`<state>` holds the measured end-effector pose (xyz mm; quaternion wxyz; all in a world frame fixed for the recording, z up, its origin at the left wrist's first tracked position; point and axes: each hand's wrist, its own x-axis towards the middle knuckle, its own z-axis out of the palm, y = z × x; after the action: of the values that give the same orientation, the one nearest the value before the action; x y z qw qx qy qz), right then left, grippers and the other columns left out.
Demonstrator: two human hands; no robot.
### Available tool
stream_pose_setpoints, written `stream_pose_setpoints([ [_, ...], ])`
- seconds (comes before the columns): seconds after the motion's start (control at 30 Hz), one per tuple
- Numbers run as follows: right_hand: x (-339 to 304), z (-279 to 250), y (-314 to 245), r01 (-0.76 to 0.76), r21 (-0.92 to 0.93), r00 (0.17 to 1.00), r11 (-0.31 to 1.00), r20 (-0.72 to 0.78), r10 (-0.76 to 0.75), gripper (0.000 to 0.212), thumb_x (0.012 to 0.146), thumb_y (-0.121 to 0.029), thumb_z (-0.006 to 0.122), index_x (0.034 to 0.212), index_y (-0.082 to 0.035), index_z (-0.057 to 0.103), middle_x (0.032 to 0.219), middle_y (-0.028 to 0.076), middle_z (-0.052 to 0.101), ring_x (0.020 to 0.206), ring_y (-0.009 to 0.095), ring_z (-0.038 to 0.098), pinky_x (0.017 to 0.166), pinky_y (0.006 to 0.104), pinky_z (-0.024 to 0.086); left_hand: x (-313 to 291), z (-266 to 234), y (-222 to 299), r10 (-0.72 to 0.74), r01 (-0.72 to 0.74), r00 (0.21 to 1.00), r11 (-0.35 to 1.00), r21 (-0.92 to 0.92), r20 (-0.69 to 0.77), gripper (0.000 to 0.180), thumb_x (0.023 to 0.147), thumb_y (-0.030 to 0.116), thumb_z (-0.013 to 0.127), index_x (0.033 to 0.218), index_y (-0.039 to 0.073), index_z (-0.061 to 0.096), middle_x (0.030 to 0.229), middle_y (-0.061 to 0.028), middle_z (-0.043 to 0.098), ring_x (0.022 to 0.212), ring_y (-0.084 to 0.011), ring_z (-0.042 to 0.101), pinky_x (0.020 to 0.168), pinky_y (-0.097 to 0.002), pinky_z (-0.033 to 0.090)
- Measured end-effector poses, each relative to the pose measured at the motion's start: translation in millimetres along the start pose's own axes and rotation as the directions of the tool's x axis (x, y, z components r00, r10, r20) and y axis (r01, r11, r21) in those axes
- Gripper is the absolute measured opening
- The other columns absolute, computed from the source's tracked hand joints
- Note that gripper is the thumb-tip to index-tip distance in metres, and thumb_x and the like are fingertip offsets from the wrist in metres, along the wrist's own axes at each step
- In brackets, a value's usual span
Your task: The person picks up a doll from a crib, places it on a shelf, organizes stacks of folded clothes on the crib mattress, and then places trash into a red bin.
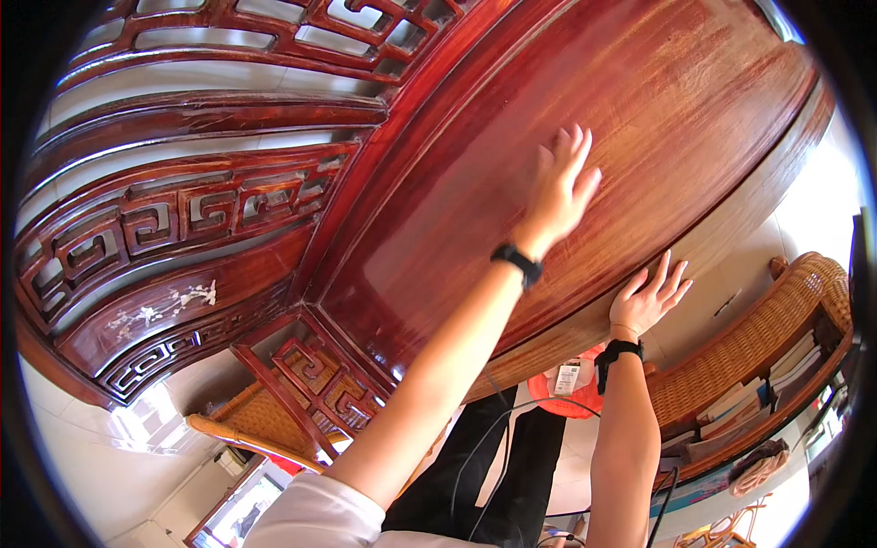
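A long reddish-brown wooden bench seat (475,201) with a glossy, streaked surface stretches diagonally across the view. Over its middle, my left hand (559,196) reaches out with fingers extended and slightly blurred, holding nothing. Whether its palm touches the wood cannot be made out. Beside the bench's pale front edge (731,210), my right hand (650,297) is raised with fingers spread and nothing in it. Black bands circle both wrists. To the left rises the bench's carved backrest (192,210), with openwork fretwork and a pale inlaid branch pattern.
A carved armrest (315,384) closes the bench's near end. Red plastic stool (585,402) with a white tag stands near my legs. At right are a wicker chair (744,356) and a shelf of books (767,393). A dark cable (507,411) hangs before my black trousers.
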<state>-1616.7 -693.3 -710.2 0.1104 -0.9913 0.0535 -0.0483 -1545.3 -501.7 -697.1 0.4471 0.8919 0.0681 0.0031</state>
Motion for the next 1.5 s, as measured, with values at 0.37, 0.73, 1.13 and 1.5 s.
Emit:
stream_pose_setpoints([
  [0.37,-1.9,-1.8,-5.7,-0.017,0.043,0.999,0.999,0.051,0.014,0.041,0.08,-0.019,0.046,0.121,-0.015,0.043,0.132,0.013,0.028,0.124,0.036,0.016,0.101,0.0435,0.019,-86.6,-51.4,-67.8,-0.676,0.793,0.565,0.603,0.086,-0.472,0.085,0.081,0.057,0.033,0.131,-0.002,-0.003,0.136,-0.0216,-0.012,0.126,-0.0353,-0.01,0.099,-0.0515,-0.001],
  [0.73,9.0,-5.0,1.9,-0.008,0.05,0.992,0.999,0.124,0.002,0.044,0.079,-0.017,0.044,0.123,-0.01,0.04,0.133,0.018,0.024,0.123,0.041,0.013,0.1,0.0458,0.016,55.3,36.6,24.7,0.016,-0.016,1.0,0.999,0.036,0.007,0.033,0.082,0.017,0.051,0.115,0.009,0.049,0.133,-0.0175,0.026,0.126,-0.03,0.017,0.097,-0.0564,0.009],
  [1.13,40.1,-66.0,0.0,-0.034,0.042,0.576,0.999,0.818,-0.015,0.06,0.084,-0.038,0.039,0.133,-0.013,0.018,0.137,0.02,0.009,0.125,0.042,0.006,0.093,0.0625,0.01,-73.1,-3.3,128.9,-0.919,0.483,0.358,0.336,-0.809,-0.168,0.054,0.088,0.034,0.037,0.13,0.004,0.02,0.135,-0.015,0.02,0.123,-0.0274,0.025,0.102,-0.0394,0.014],
  [1.5,208.0,-278.8,-66.3,0.1,0.992,0.096,-0.073,-0.083,-0.992,0.041,0.087,-0.024,0.032,0.128,-0.013,0.032,0.135,0.009,0.024,0.125,0.029,0.02,0.1,0.0414,0.017,-11.4,-77.8,351.3,-0.66,-0.068,0.752,-0.097,-0.993,0.013,0.066,0.085,0.052,0.025,0.129,0.003,0.022,0.134,-0.0119,0.024,0.126,-0.0246,0.017,0.104,-0.0363,0.012],
])
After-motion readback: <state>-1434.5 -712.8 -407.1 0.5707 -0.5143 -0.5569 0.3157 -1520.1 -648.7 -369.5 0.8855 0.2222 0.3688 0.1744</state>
